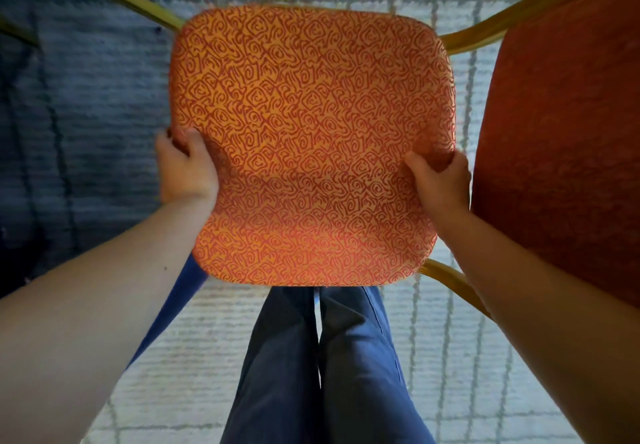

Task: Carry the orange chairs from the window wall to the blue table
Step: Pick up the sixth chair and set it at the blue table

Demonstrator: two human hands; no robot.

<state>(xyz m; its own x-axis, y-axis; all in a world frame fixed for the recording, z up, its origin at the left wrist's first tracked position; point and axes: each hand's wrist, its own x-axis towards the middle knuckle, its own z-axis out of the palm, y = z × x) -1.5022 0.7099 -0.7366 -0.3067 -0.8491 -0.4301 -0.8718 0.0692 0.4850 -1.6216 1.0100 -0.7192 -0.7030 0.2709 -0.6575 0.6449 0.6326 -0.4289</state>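
An orange chair fills the middle of the head view, its seat [311,138] covered in a red swirl pattern and turned up toward me. Gold frame legs [138,3] run off to the upper left and upper right. The chair's plain red-orange backrest [568,131] stands along the right edge. My left hand [185,168] grips the seat's left edge, thumb on top and fingers curled under. My right hand [438,180] grips the right edge the same way. The chair seems lifted off the floor. The blue table is out of view.
Below the chair lies pale carpet [433,357] with a grey grid of lines, darker and shadowed at the left [86,114]. My legs in dark blue trousers [311,374] stand right under the seat's near edge.
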